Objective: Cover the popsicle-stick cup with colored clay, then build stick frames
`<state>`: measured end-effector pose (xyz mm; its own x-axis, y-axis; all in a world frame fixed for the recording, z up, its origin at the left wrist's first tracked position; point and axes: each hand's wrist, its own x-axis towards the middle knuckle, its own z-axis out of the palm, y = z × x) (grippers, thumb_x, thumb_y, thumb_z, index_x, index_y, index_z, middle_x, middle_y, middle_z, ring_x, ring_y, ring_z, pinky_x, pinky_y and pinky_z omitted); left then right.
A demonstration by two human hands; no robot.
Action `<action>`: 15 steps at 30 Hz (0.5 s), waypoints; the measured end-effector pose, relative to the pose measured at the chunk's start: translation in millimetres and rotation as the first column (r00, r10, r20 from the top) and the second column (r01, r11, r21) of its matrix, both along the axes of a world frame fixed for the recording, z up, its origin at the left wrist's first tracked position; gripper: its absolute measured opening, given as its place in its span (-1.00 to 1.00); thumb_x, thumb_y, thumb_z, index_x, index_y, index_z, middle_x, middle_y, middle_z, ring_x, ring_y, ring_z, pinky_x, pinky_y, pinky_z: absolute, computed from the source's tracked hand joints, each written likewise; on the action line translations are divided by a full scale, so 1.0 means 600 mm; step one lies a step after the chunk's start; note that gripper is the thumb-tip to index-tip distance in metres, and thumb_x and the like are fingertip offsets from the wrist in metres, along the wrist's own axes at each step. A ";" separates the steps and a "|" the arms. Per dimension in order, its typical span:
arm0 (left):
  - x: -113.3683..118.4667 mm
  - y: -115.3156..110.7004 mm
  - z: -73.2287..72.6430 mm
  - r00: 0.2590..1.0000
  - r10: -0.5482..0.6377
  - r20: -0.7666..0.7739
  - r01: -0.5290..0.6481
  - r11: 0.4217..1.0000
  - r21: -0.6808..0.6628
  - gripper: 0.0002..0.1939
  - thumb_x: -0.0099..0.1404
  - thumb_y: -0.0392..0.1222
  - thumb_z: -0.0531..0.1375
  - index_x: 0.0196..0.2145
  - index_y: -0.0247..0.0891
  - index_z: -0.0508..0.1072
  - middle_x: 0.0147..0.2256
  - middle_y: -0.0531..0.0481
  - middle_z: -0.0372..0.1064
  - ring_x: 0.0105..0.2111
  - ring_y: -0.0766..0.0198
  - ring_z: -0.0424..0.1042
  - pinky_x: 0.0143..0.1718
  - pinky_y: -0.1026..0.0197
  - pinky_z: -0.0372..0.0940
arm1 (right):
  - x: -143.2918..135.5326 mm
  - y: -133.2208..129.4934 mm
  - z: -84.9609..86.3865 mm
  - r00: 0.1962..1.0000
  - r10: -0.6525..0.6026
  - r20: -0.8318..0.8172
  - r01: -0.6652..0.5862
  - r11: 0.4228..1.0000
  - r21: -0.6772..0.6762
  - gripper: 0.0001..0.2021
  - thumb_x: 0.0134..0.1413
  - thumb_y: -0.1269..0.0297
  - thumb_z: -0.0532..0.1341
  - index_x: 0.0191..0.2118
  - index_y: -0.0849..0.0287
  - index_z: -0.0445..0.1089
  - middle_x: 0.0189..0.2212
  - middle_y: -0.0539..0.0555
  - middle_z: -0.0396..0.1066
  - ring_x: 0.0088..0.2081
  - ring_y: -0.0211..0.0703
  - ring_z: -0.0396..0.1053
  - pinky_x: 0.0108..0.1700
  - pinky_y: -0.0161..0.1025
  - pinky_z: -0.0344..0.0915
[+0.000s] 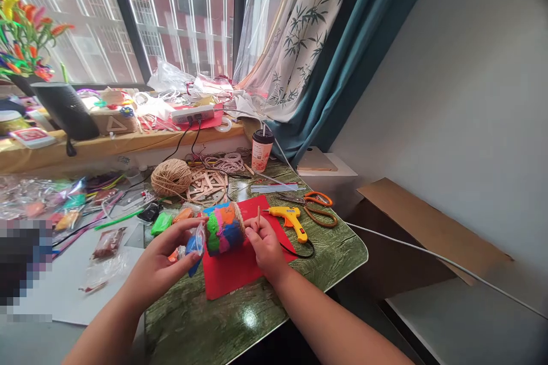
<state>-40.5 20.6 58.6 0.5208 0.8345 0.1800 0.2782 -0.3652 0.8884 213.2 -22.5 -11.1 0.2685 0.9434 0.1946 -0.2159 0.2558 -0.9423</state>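
Note:
A pot (225, 229) covered in patches of bright clay lies on its side over a red sheet (222, 279), with twine round its right rim. At its left end my left hand (171, 251) is curved, thumb and fingers apart; whether the fingertips press on the pot is unclear. Blue clay in clear plastic (195, 246) shows between thumb and index finger. My right hand (269, 248) is closed by the twine rim, and a thin brown stick (258, 215) pokes up from its fingers. A yellow glue gun (287, 219) lies just right of that hand.
Scissors (319, 208) lie beyond the glue gun. Behind the pot are a twine ball (171, 177), wooden pieces (208, 185) and a drink cup (262, 151). Clay packets (161, 223) lie at left. A white cable (411, 247) crosses the table's right edge.

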 end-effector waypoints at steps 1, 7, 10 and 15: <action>-0.003 0.000 -0.002 1.000 0.001 0.004 -0.001 0.999 0.032 -0.51 0.42 0.04 0.29 0.24 -0.10 0.47 -0.07 -0.14 0.61 -0.03 0.01 0.60 -0.06 0.07 0.50 | 0.001 0.000 -0.001 1.000 -0.013 0.006 0.013 1.000 0.008 -0.55 0.20 -0.13 0.37 -0.39 0.04 0.17 -0.37 -0.04 0.33 -0.34 -0.16 0.23 -0.22 -0.21 0.30; -0.010 0.003 -0.028 0.995 0.101 -0.012 -0.094 0.958 0.272 -0.54 0.39 -0.01 0.33 0.21 -0.05 0.53 0.14 -0.15 0.58 0.13 -0.07 0.57 0.09 0.02 0.50 | 0.008 -0.005 -0.007 0.997 -0.054 0.063 0.052 0.998 0.028 -0.51 0.46 -0.25 0.06 -0.17 0.07 0.47 -0.24 0.08 0.44 -0.18 -0.03 0.40 -0.02 -0.08 0.37; -0.008 0.006 -0.034 0.991 0.131 -0.027 -0.116 0.941 0.317 -0.51 0.43 0.00 0.30 0.27 -0.05 0.49 0.28 -0.17 0.48 0.26 -0.11 0.48 0.20 -0.03 0.45 | 0.005 -0.007 -0.008 0.994 -0.052 0.096 0.050 0.998 0.024 -0.55 0.42 -0.24 0.16 -0.14 0.07 0.49 -0.26 0.06 0.45 -0.22 -0.04 0.41 -0.08 -0.11 0.39; -0.003 0.005 -0.024 0.985 0.173 0.023 -0.173 0.951 0.256 -0.47 0.51 0.08 0.20 0.34 -0.09 0.42 0.29 -0.20 0.46 0.27 -0.08 0.47 0.23 -0.05 0.43 | 0.002 -0.008 -0.008 0.982 -0.133 0.133 0.128 0.991 0.042 -0.47 0.45 -0.30 0.06 -0.21 0.06 0.49 -0.26 0.07 0.46 -0.18 -0.04 0.40 -0.01 -0.11 0.36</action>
<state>-42.1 23.7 44.1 0.3720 0.8379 0.3994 0.3574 -0.5264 0.7715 214.3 -27.1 -16.0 0.3579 0.8944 0.2683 -0.0498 0.3052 -0.9510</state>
